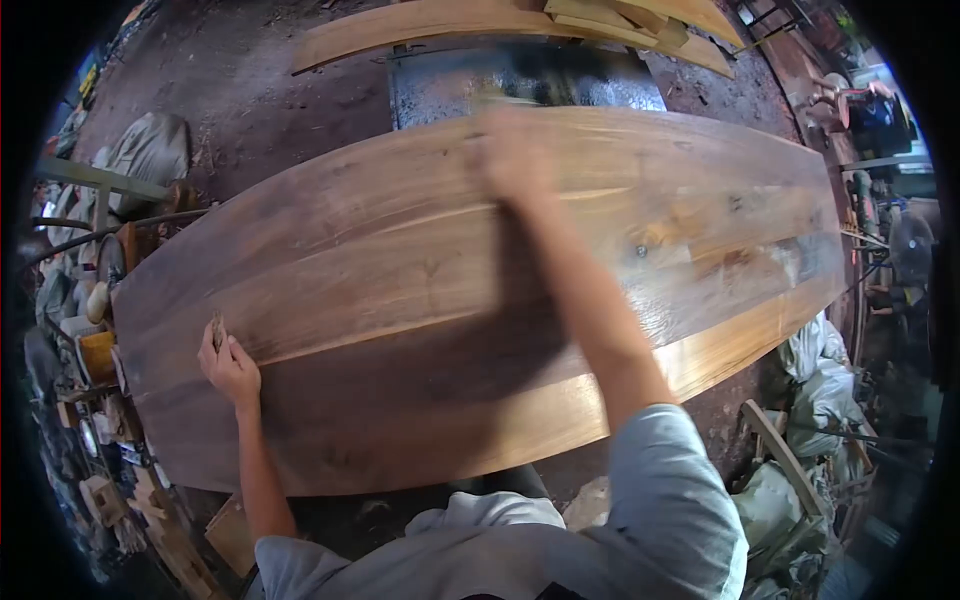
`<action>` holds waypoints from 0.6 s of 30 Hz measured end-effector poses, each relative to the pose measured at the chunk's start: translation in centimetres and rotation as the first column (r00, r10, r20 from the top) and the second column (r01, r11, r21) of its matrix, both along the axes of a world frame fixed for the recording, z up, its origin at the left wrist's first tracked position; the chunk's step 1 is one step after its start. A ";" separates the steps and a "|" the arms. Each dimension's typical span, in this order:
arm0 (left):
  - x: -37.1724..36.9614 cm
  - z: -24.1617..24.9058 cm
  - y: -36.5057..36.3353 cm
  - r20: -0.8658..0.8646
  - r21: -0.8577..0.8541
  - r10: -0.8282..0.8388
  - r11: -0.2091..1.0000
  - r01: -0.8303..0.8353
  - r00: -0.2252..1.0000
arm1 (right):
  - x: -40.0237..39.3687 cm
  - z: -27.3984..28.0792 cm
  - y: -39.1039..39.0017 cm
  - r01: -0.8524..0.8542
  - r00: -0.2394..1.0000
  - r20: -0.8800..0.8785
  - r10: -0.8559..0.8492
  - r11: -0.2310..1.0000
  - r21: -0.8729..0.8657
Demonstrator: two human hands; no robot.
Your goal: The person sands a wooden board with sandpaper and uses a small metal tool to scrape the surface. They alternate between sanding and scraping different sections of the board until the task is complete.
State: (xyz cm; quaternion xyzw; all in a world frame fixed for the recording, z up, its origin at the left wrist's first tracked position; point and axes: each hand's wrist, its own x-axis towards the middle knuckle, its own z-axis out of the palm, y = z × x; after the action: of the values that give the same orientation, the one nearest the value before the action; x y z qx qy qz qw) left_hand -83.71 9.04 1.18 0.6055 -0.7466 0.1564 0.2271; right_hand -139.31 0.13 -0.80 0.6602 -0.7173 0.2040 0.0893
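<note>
A large wooden tabletop (400, 290) with curved long sides lies in front of me, its grain running lengthwise. Near its left end is my left hand (232, 368), fingers closed around a small brownish piece that I cannot make out. My right arm reaches across to the far edge, where my right hand (512, 160) is smeared by motion. A pale blur shows just beyond its fingers, too indistinct to name. Glossy, wet-looking patches show on the right part of the wood.
Beyond the tabletop lie a dark shiny panel (430, 88) and long wooden boards (420, 30). Wood offcuts (150, 510) and clutter crowd the left side. Plastic bags (825, 390) and a wooden strip (783, 455) lie at lower right. A grey sack (150, 155) stands at upper left.
</note>
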 end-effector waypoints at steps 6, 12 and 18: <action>-0.5 -0.1 -1.1 -0.054 0.085 0.008 0.996 -0.003 0.998 | -23.1 1.4 6.0 0.590 0.795 -0.032 -0.605 0.761 0.269; -0.2 -0.1 -1.1 -0.026 0.060 0.013 0.998 -0.011 1.000 | 12.9 3.4 -1.0 -0.253 0.899 0.419 0.127 0.931 0.262; -1.3 -0.8 1.1 0.052 0.059 0.058 0.996 -0.061 0.997 | 14.9 0.1 0.1 -0.471 0.867 0.216 0.449 0.880 0.060</action>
State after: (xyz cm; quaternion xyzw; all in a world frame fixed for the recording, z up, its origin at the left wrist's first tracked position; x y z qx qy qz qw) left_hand -85.00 10.10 0.34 0.6297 -0.7382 0.1556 0.1852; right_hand -124.42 0.23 -0.65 0.7928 -0.5545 0.2432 -0.0694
